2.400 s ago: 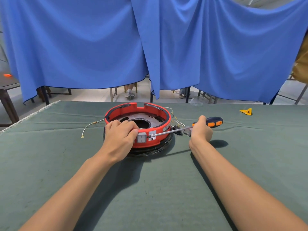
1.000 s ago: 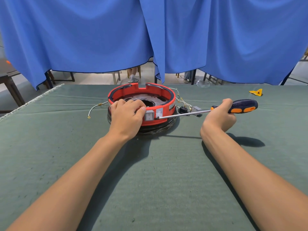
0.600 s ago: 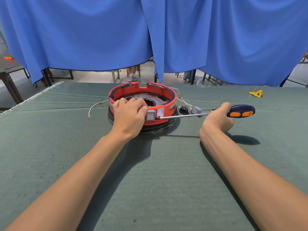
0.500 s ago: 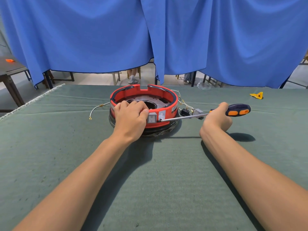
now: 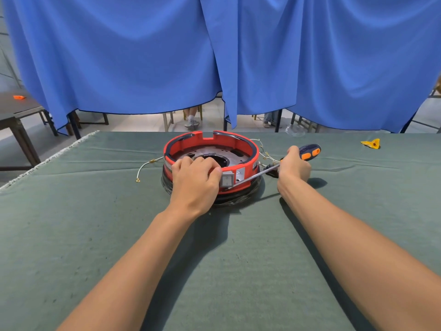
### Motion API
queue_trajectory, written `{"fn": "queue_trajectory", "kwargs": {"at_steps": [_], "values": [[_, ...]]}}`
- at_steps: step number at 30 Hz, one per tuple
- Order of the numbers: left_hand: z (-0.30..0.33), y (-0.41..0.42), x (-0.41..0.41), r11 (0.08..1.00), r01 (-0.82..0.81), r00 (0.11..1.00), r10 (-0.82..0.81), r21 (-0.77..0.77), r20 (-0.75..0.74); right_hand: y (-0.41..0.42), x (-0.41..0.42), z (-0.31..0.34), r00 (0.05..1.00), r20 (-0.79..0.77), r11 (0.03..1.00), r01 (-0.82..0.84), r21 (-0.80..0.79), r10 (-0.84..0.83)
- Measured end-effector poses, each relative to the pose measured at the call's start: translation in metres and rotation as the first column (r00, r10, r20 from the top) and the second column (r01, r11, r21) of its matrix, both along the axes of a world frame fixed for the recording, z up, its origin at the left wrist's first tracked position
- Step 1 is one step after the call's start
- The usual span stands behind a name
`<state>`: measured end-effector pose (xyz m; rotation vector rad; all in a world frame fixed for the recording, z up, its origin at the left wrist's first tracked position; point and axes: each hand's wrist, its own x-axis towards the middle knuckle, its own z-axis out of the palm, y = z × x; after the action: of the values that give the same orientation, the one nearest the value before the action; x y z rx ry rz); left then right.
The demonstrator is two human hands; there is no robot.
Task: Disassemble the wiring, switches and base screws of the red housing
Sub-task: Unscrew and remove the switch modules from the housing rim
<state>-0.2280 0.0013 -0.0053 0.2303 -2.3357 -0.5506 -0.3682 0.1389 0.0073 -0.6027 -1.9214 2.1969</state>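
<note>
Hands: 2 [image 5: 194, 180] [image 5: 292, 167]; housing [image 5: 245, 149]: 1; screwdriver [image 5: 307, 152]: 1

Red housing [image 5: 248, 161]: bright red wall, dark rim trim, grey metal plate seen inside. Switch [image 5: 227, 180]: pale grey, set in silver panel. Black band seen under housing. Screwdriver [image 5: 307, 151]: dark navy handle with orange inserts, silver shaft. Wire [image 5: 143, 169]: white, tipped with brass-coloured ring terminal. Worktop [image 5: 95, 235]: covered in dull grey-green cloth, pale frayed edge at left. Curtain [image 5: 143, 56]: plain saturated blue. Small yellow piece [image 5: 370, 143] noted at far right.
</note>
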Motion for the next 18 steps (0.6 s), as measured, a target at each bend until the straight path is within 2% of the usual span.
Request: {"fn": "queue_trajectory", "kwargs": {"at_steps": [5,11,18], "values": [[0.0,-0.003,0.004,0.999,0.032,0.999,-0.032,0.0,-0.04,0.007,0.003,-0.006,0.997,-0.035,0.996,0.063,-0.07,-0.066],[0.001,-0.003,0.005,0.999,0.036,0.999,-0.036,-0.007,-0.008,0.005,0.005,-0.004,0.999,-0.031,0.997,0.03,-0.076,-0.033],[0.001,-0.005,0.004,1.0,0.02,1.0,-0.019,-0.009,0.01,0.015,0.013,0.006,0.993,-0.112,0.995,0.03,-0.094,-0.04]]}}
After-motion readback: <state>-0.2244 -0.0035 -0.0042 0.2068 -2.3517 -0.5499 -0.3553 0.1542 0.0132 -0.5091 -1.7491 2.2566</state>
